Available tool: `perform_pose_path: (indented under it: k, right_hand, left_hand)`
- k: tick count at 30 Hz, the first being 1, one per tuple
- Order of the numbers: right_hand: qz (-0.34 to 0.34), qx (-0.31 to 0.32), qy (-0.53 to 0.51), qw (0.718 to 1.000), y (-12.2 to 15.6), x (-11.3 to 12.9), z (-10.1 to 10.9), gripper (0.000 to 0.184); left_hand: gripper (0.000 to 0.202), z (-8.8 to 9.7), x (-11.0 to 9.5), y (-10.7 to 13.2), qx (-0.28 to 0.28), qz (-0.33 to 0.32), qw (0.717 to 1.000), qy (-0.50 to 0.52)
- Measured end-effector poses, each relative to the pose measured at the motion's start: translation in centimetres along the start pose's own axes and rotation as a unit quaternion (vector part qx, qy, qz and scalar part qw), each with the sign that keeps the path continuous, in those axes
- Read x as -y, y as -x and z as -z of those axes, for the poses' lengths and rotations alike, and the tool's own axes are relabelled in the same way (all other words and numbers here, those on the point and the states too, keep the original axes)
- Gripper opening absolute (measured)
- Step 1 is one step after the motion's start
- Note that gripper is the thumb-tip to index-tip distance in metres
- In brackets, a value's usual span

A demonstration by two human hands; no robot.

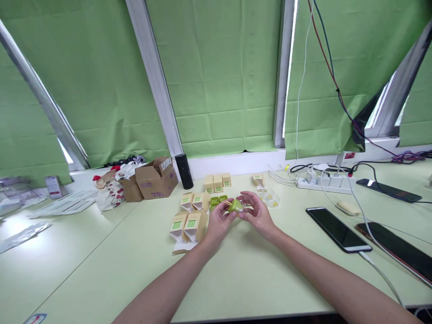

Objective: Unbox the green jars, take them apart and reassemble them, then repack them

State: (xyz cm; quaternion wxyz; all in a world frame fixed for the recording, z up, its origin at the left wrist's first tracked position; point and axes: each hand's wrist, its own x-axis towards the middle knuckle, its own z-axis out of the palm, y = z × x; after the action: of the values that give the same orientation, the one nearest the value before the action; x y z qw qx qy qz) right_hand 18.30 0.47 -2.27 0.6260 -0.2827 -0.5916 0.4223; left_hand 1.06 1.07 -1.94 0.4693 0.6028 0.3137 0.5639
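Above the table, both hands hold a small green case [235, 206] with a clear part at its right and a pale loop at its left. My left hand [218, 221] pinches its green side, and the fingers of my right hand [259, 215] close round the clear end. Behind my left hand lie several small green containers [218, 200]. To the left stand several open kraft boxes [195, 225] with green labels. Clear plastic pieces with yellow spots [269, 198] lie beyond my right hand.
At the back are closed small boxes [218, 182], another open box [259, 181], a black bottle [184, 172] and a cardboard carton [157, 180]. On the right lie a phone [338, 228] on a cable, a dark phone [400, 245] and a power strip [326, 183].
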Motion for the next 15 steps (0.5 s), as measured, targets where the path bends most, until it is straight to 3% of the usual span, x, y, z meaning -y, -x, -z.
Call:
perform_pose_path:
  k: [5,8,12,15]
  right_hand:
    - [0.036,-0.037,0.119,0.992,-0.4,-0.2,1.2,0.026]
    - [0.062,-0.063,0.256,0.963,-1.4,-0.8,2.7,0.020]
    - [0.025,-0.074,0.458,0.885,-4.0,-1.0,5.2,0.032]
    - [-0.048,-0.036,0.621,0.781,-6.5,-0.7,6.9,0.040]
  left_hand:
    - [0.048,-0.2,-0.1,0.3,-0.017,-0.009,0.997,-0.075]
    - [0.043,-0.2,-0.2,0.6,-0.016,-0.017,0.986,-0.162]
    - [0.040,-0.2,-0.2,1.0,0.009,-0.030,0.970,-0.242]
    - [0.038,-0.3,-0.1,1.3,0.025,-0.025,0.962,-0.269]
